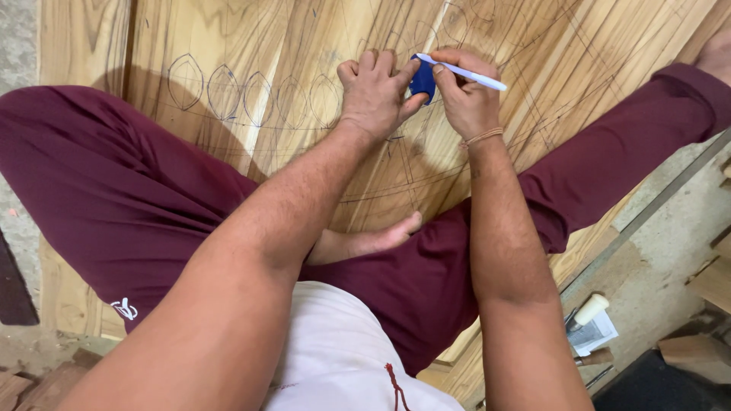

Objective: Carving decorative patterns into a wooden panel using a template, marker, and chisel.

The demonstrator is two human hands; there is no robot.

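Observation:
I sit cross-legged on a large wooden panel (251, 46) marked with pencil arcs and a row of leaf-shaped outlines (251, 99). My left hand (375, 93) presses a small blue template (422, 78) flat against the wood, fingers curled over it. My right hand (464, 95) grips a white pen (464, 72) whose tip rests at the template's upper edge. The two hands touch around the template, which is mostly hidden by them.
My legs in maroon trousers (114, 190) spread across the panel, a bare foot (365, 242) tucked between them. At the lower right, on the concrete floor, lie a tool with a pale wooden handle (590, 310), a paper scrap (598, 333) and wood offcuts (712, 281).

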